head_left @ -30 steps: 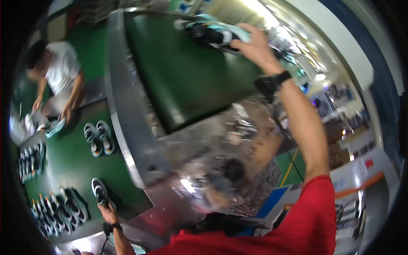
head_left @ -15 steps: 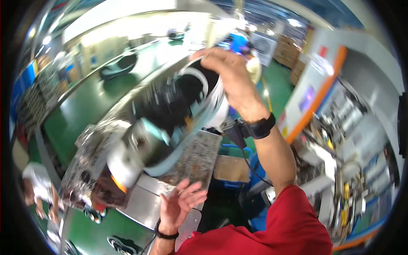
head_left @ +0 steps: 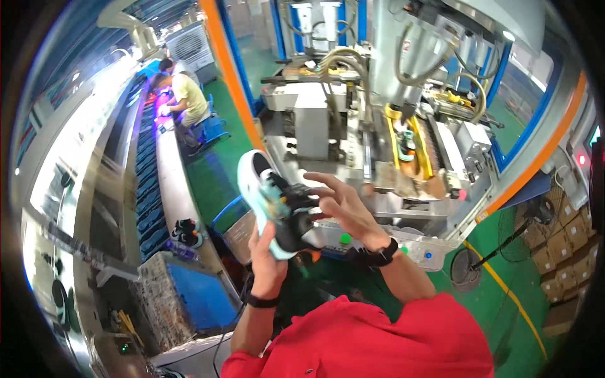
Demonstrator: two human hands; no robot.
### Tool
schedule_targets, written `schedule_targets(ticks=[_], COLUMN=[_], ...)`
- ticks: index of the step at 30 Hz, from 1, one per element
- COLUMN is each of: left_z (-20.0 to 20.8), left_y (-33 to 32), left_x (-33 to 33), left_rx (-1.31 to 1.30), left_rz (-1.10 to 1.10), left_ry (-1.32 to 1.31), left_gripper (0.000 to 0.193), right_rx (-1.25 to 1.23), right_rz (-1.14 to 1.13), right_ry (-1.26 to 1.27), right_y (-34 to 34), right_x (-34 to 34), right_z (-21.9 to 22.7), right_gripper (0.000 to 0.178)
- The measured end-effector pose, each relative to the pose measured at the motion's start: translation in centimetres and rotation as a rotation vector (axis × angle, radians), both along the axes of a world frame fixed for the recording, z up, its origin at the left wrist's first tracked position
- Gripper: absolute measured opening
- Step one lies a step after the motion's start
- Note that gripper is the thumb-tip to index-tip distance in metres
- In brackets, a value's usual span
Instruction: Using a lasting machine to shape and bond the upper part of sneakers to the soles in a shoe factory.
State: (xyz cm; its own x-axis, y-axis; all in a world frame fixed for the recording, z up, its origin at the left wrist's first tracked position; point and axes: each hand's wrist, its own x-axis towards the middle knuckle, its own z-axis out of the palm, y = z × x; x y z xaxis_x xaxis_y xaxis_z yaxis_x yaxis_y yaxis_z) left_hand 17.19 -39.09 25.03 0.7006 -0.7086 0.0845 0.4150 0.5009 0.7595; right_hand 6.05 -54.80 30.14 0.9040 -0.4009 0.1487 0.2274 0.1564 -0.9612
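My left hand (head_left: 268, 261) is closed around the lower end of a sneaker (head_left: 255, 186) with a pale mint and white sole and a black upper. The shoe stands tilted in front of my chest, its sole side turned to the left. Beside its dark laces is my right hand (head_left: 346, 211), fingers apart and stretched toward the shoe; whether the fingertips touch the laces I cannot tell. Past my hands, a machine holds another shoe (head_left: 405, 146) in a yellow-sided fixture (head_left: 394, 129).
The machine's orange frame post (head_left: 230, 69) rises ahead. On the left runs a conveyor bench (head_left: 179, 189) with dark shoe parts and a black shoe (head_left: 186, 233). A blue-sided box (head_left: 201, 296) stands nearer. A person (head_left: 188, 101) sits farther along. A fan (head_left: 466, 268) stands right.
My view has swung right, from the conveyor to the machine. The sneaker has passed from my right hand to my left, which was open before; my right hand has let go.
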Motion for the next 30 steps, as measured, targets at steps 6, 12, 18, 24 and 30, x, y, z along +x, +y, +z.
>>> schedule_targets(ticks=[6, 12, 18, 24, 30], left_z=[-2.6, -7.1, -16.6, -17.6, -14.8], left_y=[-16.6, -35.9, -54.8, -59.1, -51.3], left_x=[-6.2, -5.2, -3.0, -3.2, -1.7], left_rx=[0.388, 0.493, 0.793, 1.054, 0.566], left_rz=[-0.163, -0.467, -0.175, -0.215, -0.578], left_ry=[-0.492, -0.487, -0.881, -0.873, 0.203], left_gripper=[0.063, 0.078, 0.092, 0.061, 0.027], right_rx=[-0.091, -0.105, -0.192, -0.304, -0.528], right_rz=[-0.757, -1.112, -1.396, -1.551, -1.219], right_ry=[0.182, 0.251, 0.336, 0.569, 0.769], right_y=[-10.5, -19.8, -22.2, -24.5, -38.9], right_x=[-7.7, -17.3, -23.1, -24.8, -22.0], right_z=[-6.1, -7.7, -6.4, -4.5, -2.6], right_gripper=[0.056, 0.052, 0.050, 0.047, 0.045])
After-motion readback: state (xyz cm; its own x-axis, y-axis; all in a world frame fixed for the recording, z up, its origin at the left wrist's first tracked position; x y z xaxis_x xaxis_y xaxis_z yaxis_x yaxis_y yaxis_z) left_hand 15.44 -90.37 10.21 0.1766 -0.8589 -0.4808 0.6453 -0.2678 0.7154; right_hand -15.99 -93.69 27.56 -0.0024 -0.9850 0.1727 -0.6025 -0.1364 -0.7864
